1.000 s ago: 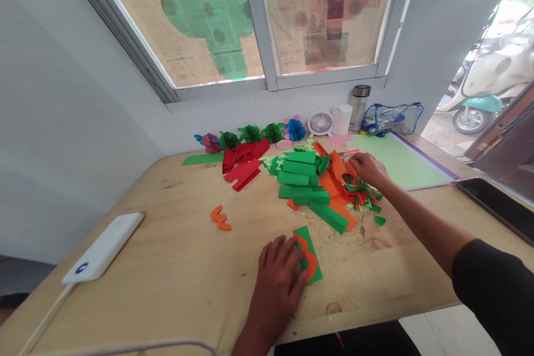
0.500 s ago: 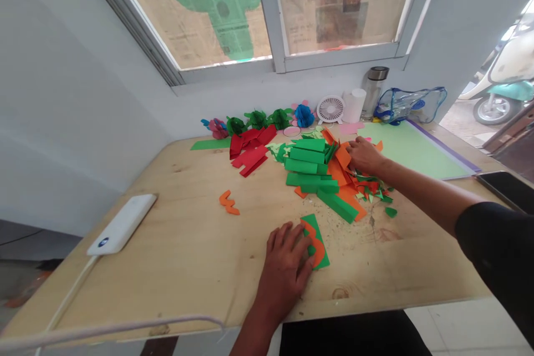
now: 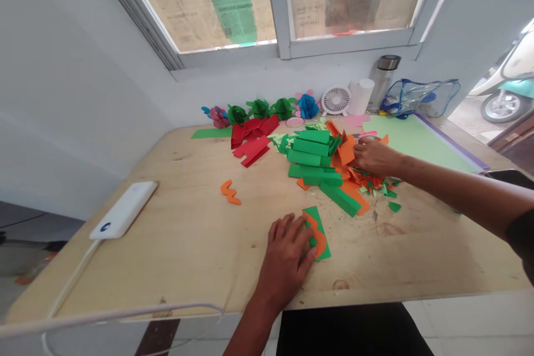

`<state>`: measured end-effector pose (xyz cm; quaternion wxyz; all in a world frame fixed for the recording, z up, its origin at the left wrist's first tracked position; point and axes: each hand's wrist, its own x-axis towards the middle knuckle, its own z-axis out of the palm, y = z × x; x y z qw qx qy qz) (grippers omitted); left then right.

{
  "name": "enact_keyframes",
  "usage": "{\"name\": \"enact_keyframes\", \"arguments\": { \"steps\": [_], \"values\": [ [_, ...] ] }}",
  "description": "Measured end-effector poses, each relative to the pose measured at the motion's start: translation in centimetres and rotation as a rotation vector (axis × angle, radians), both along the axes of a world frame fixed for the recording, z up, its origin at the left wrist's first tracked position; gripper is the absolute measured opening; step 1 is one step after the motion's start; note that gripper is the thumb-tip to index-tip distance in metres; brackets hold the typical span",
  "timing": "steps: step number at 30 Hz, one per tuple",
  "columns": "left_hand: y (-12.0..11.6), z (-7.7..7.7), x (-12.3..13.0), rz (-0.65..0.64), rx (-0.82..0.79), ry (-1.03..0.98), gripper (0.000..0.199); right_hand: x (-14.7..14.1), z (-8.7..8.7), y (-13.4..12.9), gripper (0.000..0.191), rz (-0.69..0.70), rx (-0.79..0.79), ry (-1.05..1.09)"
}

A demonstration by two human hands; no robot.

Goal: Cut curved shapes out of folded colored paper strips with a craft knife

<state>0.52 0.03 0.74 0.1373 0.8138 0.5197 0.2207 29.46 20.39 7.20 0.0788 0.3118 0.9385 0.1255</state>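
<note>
Head view, left hand (image 3: 287,256): lying flat, fingers spread, touching an orange cutout (image 3: 320,243).
Orange cutout: resting on a green card (image 3: 311,211) near the table's (image 3: 187,256) front edge.
Right hand (image 3: 369,157): sitting among orange paper pieces (image 3: 346,151); cannot tell whether it is gripping anything.
Green strips (image 3: 311,148): lying just left of those pieces.

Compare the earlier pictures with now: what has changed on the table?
The right hand has shifted slightly left, further into the orange papers; whether it grips any is unclear. An orange edge now shows behind that hand. The left hand stays on the green paper with its orange cutout.
</note>
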Motion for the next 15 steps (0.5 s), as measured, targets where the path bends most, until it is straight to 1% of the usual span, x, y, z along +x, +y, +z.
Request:
{"name": "enact_keyframes", "arguments": {
  "steps": [4, 8, 11, 15],
  "values": [
    [0.0, 0.1, 0.0, -0.003, -0.006, 0.0, 0.023, 0.1, -0.6, 0.7, 0.024, -0.028, -0.013, 0.043],
    [0.0, 0.2, 0.1, 0.004, -0.022, 0.023, 0.023, 0.1, -0.2, 0.8, 0.025, -0.03, -0.038, 0.112],
    [-0.1, 0.3, 0.2, 0.001, -0.031, 0.028, 0.024, 0.6, 0.7, 0.1, 0.021, -0.056, -0.045, 0.191],
    [-0.1, 0.1, 0.2, 0.001, -0.021, 0.022, 0.024, 2.0, 2.0, -2.1, 0.012, -0.162, 0.012, 0.366]
  ]
}}
